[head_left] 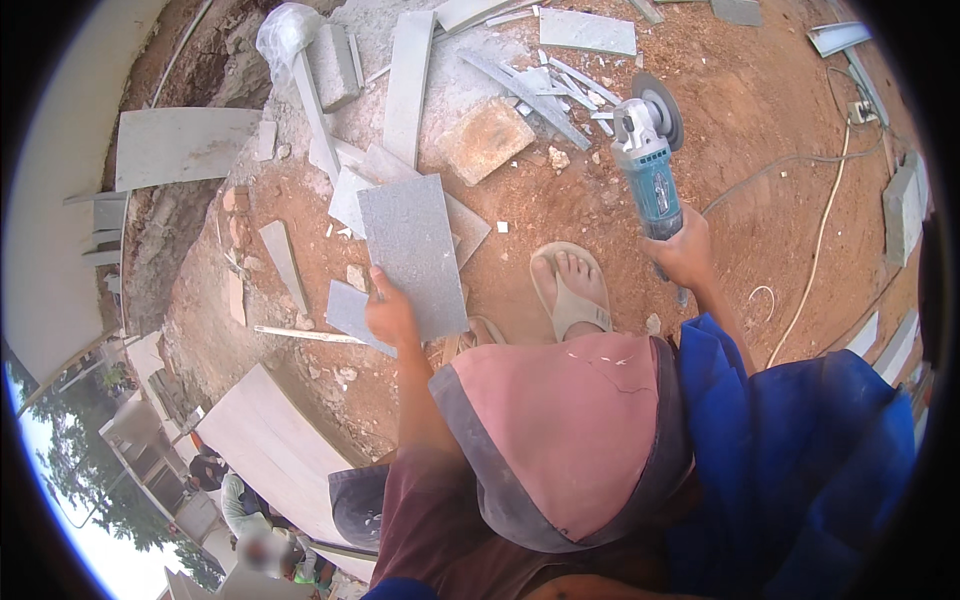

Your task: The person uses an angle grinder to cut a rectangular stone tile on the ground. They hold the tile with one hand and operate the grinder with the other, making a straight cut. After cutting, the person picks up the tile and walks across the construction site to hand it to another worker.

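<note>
My left hand (392, 318) grips the lower left edge of a grey rectangular stone tile (412, 250), thumb lying on its upper face. Wrapped round the teal body of an angle grinder (652, 185) is my right hand (684, 250). The grinder points away from me, its dark cutting disc (658, 110) at the far end, well apart from the tile. Whether the disc is turning I cannot tell. Under and beside the tile lie other grey slab pieces (350, 312), partly hidden by it.
A rough brownish block (486, 138) and thin offcut strips (540, 95) lie ahead on the dirt. Cables (815, 240) run along the right. My sandalled foot (572, 285) stands between tile and grinder. Another person (250, 510) is at the lower left, near a long pale slab (275, 440).
</note>
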Available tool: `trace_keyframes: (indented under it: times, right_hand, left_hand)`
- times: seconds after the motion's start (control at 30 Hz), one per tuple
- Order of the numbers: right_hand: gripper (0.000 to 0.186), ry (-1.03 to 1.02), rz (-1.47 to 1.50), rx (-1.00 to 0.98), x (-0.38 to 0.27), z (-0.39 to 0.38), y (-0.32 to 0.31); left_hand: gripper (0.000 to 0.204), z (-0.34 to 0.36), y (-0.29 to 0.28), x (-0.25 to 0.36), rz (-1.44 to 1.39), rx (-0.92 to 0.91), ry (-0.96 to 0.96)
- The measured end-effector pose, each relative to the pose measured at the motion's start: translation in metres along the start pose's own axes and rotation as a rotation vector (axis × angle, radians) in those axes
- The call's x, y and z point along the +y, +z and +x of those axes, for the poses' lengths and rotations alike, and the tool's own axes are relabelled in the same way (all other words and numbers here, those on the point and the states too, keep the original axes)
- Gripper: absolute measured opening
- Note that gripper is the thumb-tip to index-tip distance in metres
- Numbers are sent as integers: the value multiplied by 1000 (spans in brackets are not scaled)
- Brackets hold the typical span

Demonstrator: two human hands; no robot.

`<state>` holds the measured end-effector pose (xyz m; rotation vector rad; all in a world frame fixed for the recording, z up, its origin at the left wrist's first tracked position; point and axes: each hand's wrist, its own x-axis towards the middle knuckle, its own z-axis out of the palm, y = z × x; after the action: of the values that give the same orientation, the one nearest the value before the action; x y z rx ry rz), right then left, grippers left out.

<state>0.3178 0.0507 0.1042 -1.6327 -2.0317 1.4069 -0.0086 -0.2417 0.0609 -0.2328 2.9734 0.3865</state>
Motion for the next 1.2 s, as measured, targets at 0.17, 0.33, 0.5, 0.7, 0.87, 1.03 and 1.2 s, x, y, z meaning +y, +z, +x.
trace_keyframes:
  times: [0.17, 0.33, 0.5, 0.7, 0.87, 1.03, 1.2]
  right_hand:
    - [44, 8, 26, 71, 32, -7, -5]
    - [42, 24, 52, 84, 22, -14, -1]
    - [44, 108, 119, 48, 13, -30, -2]
    - [43, 194, 129, 40, 12, -33, 0]
    - [43, 239, 132, 77, 5, -25, -5]
    - [41, 246, 147, 95, 6, -19, -7]
    - [36, 237, 174, 110, 12, -15, -11]
  left_hand:
    - [71, 77, -73, 53, 309, 21, 705]
    - [79, 52, -83, 203, 691, -172, 1482]
    - [86, 17, -29, 324, 1006, -303, 1790]
    - [87, -15, 26, 394, 948, -347, 1907]
    - [85, -13, 80, 414, 935, -417, 1954]
    - [65, 27, 100, 384, 571, -399, 1966]
    - [60, 37, 106, 313, -194, 120, 1280]
